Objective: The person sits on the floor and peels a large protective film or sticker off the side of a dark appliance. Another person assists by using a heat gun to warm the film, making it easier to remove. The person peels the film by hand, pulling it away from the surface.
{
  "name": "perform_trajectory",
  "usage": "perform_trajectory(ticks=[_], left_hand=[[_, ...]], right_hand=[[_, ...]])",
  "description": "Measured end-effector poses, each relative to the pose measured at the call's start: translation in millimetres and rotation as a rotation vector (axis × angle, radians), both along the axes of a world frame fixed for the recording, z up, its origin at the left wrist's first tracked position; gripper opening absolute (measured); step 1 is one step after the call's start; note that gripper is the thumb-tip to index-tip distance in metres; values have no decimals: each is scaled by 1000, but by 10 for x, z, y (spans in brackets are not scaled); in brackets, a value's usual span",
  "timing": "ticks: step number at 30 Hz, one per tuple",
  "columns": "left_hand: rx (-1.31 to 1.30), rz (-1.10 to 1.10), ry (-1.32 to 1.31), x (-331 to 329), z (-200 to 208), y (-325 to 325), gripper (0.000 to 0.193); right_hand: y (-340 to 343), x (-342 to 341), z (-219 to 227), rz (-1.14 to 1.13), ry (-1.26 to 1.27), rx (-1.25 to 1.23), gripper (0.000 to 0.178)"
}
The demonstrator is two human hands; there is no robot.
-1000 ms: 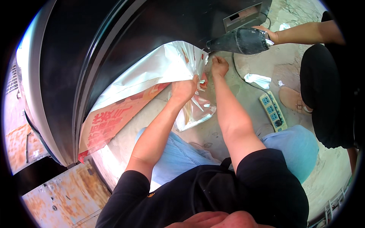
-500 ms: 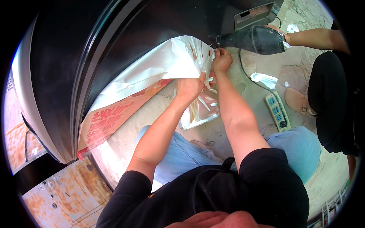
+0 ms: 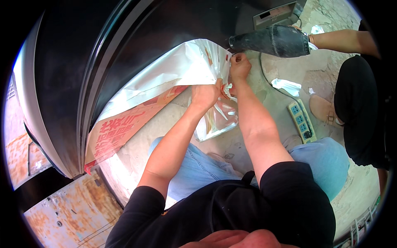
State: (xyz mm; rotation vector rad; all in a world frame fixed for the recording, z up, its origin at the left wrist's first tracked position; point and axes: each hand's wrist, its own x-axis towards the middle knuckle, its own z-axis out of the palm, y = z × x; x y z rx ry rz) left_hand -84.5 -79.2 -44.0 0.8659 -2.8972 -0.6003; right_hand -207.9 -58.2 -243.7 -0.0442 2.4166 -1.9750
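A sheet of white shiny film (image 3: 173, 66) lies bunched along the lower edge of a big black glossy panel (image 3: 186, 25). My left hand (image 3: 205, 96) is closed on a gathered fold of it. Just right of and beyond that, my right hand (image 3: 240, 66) is pinched at the film's far corner, against the panel; what sits between its fingertips is too small to make out. Torn strips and a clear plastic piece (image 3: 219, 122) hang below my left hand. Close beyond my right hand, another person holds a dusty black tapered object (image 3: 273, 41), its narrow end by the panel.
A tan sheet with red print (image 3: 120, 132) hangs under the film on the left. A power strip (image 3: 302, 120) with a cord lies on the stone floor, near crumpled white scraps (image 3: 287, 87). The other person's sandalled foot (image 3: 324, 109) is at right; rusty metal (image 3: 78, 211) at lower left.
The black tapered object has shifted slightly left along the panel. My right hand has moved a little left and nearer to me; my left hand stays on the fold.
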Motion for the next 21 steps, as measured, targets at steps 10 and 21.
perform_trajectory(ticks=[10, 21], left_hand=[[-55, -40, 73, 22, -60, -19, 47], [29, 51, -11, 17, -21, -9, 43]], right_hand=[[67, 143, 34, 18, -69, -88, 11], [-73, -235, -253, -137, -661, -744, 12]])
